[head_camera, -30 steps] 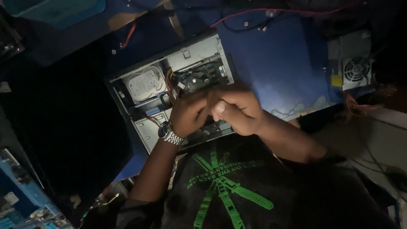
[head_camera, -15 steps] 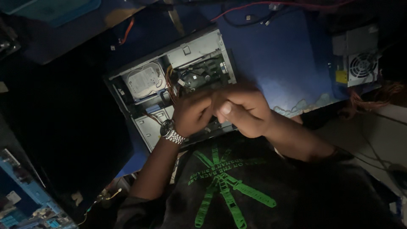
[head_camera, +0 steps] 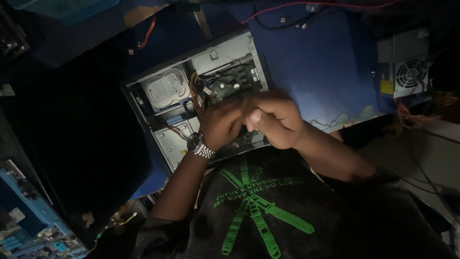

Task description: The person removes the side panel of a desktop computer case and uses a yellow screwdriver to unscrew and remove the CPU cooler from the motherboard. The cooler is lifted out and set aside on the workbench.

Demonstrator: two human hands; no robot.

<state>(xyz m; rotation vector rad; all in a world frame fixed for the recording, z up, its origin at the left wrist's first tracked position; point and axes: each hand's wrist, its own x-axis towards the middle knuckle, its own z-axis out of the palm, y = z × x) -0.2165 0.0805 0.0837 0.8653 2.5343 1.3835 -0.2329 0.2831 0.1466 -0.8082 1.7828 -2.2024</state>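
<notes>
Looking down from a head camera, two bare hands meet above an open desktop computer case (head_camera: 191, 105) that lies on its side on a blue surface (head_camera: 311, 72). The left hand (head_camera: 219, 125), with a shiny metal link wristwatch (head_camera: 199, 145) on its wrist, is curled with the fingers folded in. The right hand (head_camera: 273, 120) is also curled into a loose fist, its thumbnail facing the camera, and presses against the left hand. Whether they pinch anything between them cannot be told; the light is dim.

The case is a rectangular box of grey sheet metal with its side panel off. Inside sit one silver hard drive (head_camera: 165, 88) with a smooth, rounded lid, one bundle of red, yellow and orange wires (head_camera: 195, 96), and a dark circuit board (head_camera: 230, 81) partly hidden by the hands.

On the far right of the surface lies one boxy grey power supply (head_camera: 405, 64) with a round fan grille and a yellow label. Loose red and black cables (head_camera: 297, 14) trail along the top edge.
</notes>
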